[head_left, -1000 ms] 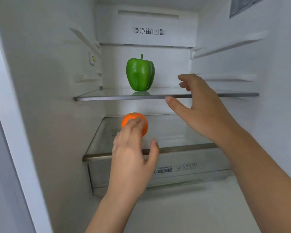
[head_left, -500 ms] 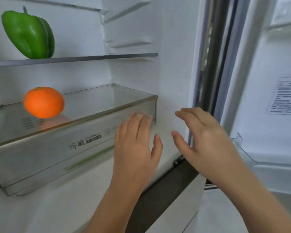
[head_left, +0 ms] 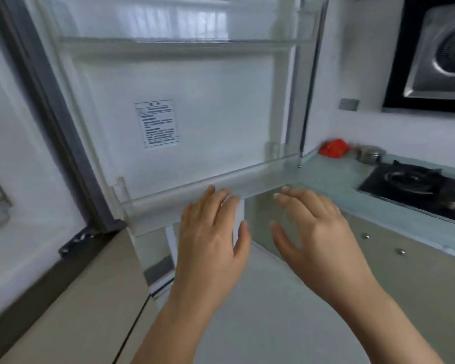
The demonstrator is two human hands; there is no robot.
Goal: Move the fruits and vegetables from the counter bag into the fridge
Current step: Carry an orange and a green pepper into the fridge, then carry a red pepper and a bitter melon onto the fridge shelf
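Note:
Both my hands hang empty in front of the open fridge door (head_left: pixel 195 114). My left hand (head_left: pixel 210 232) has its fingers spread, just below the door's clear shelf (head_left: pixel 247 179). My right hand (head_left: pixel 313 229) is open beside it, palm turned inward. A red bag (head_left: pixel 334 147) lies far off on the pale green counter (head_left: pixel 334 179), behind the door's edge. The fridge interior shows only as a white strip at the left (head_left: pixel 16 179); the pepper and orange are out of view.
A black gas hob (head_left: pixel 418 185) sits in the counter at the right, with a steel pot (head_left: pixel 369 153) behind it and a range hood (head_left: pixel 441 53) above. Beige cabinet fronts (head_left: pixel 405 258) run below the counter. Grey floor lies beneath my arms.
The view has swung right, from the fridge shelves to the door and counter. My left hand let go of the orange on the drawer lid, and both hands drew out of the fridge.

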